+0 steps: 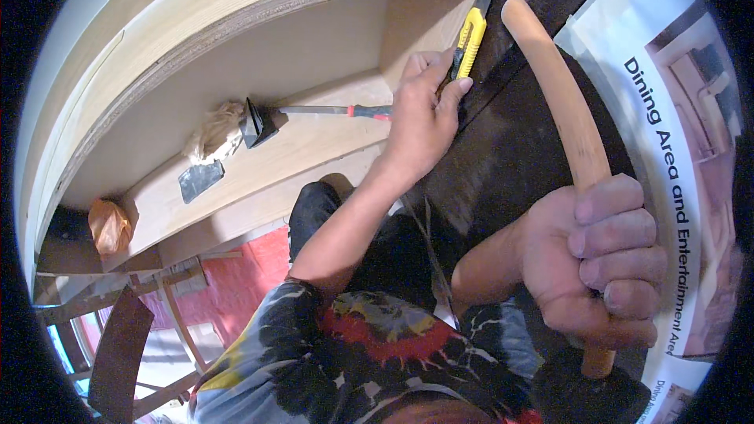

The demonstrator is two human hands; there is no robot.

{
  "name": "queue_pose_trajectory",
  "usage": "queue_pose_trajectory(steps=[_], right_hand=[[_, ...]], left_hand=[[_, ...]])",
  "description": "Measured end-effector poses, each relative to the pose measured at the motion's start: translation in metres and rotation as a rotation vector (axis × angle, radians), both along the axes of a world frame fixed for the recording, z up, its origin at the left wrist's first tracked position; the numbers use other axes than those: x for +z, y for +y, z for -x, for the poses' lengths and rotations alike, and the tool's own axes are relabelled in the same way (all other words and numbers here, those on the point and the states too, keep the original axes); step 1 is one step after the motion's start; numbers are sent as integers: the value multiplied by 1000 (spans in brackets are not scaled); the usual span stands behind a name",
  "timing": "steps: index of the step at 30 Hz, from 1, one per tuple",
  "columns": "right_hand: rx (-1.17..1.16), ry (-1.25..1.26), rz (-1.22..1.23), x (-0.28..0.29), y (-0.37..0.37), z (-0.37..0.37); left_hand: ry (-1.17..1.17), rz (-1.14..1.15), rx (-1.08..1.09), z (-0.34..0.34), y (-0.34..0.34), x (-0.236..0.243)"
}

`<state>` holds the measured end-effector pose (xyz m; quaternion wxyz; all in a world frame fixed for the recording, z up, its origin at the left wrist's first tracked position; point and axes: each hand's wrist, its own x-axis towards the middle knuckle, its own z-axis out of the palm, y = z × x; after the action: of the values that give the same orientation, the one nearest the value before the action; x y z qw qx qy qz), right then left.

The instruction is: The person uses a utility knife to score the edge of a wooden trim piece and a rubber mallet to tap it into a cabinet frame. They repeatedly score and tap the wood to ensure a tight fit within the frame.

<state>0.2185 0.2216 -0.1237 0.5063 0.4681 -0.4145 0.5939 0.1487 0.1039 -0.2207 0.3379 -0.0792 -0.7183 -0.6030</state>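
My left hand grips a yellow utility knife, its upper end lying along the edge of the pale plywood unit, beside a dark brown board. My right hand is wrapped round the wooden handle of a mallet, whose black head shows below the fist. Behind my left hand, a long metal tool with a red and black handle lies on the plywood shelf. Beside it are a crumpled beige bundle, a black folded piece and a dark flat sheet.
An orange plastic bag sits at the shelf's left end. A printed poster stands at the right. At the lower left are a dark panel, timber framing and red sheeting. My legs are under the shelf's front edge.
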Motion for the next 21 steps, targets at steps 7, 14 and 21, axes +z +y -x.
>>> queue_pose_trajectory(steps=[7, 14, 21], right_hand=[[40, -17, 73, 5, -12, 12], [44, -14, 41, 6, -7, 5], [20, 37, 73, 9, -10, 21]], left_hand=[[40, 59, 41, 3, -1, -2], [61, 55, 93, 4, -1, -1], [26, 46, 66, 3, 0, -1]])
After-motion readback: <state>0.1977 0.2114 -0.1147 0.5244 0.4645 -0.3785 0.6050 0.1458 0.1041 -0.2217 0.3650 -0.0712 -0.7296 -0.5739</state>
